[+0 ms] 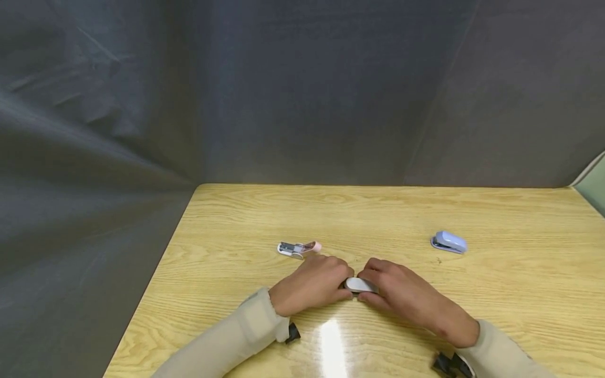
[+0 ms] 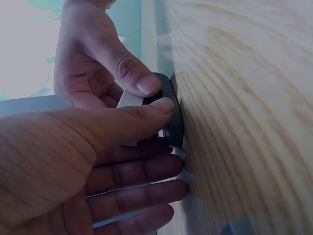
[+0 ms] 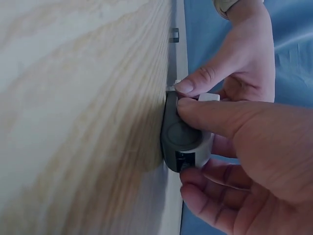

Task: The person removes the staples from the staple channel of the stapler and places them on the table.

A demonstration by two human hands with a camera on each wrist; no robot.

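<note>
A small stapler (image 1: 359,285) with a white top and a dark grey base (image 3: 182,134) lies on its base on the wooden table, between both hands. My left hand (image 1: 317,282) pinches one end, its thumb along the dark base (image 2: 175,115) and its other fingers on the far side. Around the opposite end my right hand (image 1: 405,291) curls, thumb on the near side and fingers behind. The fingers cover much of the stapler's middle and ends. Just beyond the left hand, an opened pink and white stapler (image 1: 289,249) lies spread out.
A closed light-blue stapler (image 1: 450,242) stands farther back on the right of the wooden table (image 1: 227,220). Dark cloth (image 1: 331,94) hangs along the table's back edge and left side. Light reflects off the tabletop near the front.
</note>
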